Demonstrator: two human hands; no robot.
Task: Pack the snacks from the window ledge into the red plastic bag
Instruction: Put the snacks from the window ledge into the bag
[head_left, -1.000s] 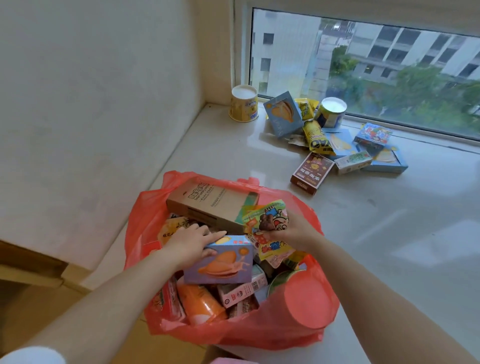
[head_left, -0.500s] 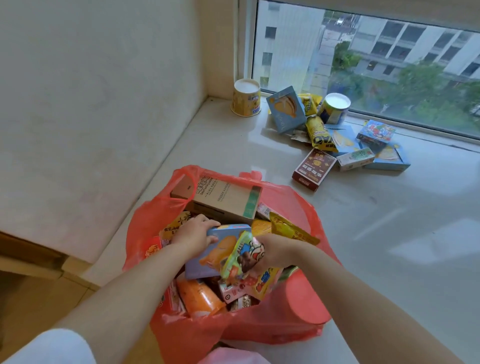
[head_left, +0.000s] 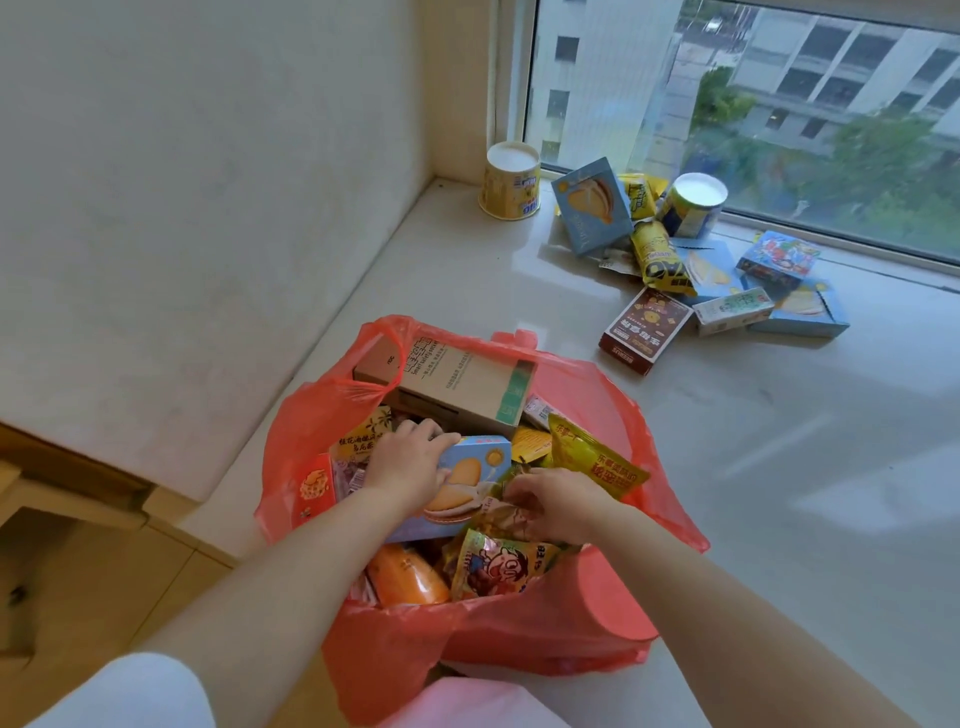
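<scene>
Both hands are down inside the open mouth of the red plastic bag (head_left: 519, 634), which stands on the window ledge (head_left: 779, 493) just in front of the person. The left hand (head_left: 410, 462) lies on the upper end of a light-blue biscuit box (head_left: 457, 493), fingers curled over its far edge and gripping it. Just right of it, the right hand (head_left: 558, 501) pinches a crinkled snack packet (head_left: 493, 512) with bent fingers; how much of that packet it holds is hard to make out. Beyond the left hand a brown cardboard box (head_left: 457, 384) leans against the bag's far side, and beyond the right hand a yellow snack bag (head_left: 592, 460) sticks up. Nearer than both hands lie a cartoon-printed packet (head_left: 498, 564) and an orange packet (head_left: 408, 577). Well beyond the right hand, by the window, more snacks remain on the ledge: a dark-brown box (head_left: 644, 330), a yellow paper cup (head_left: 511, 182), and a blue pastry box (head_left: 592, 205).
</scene>
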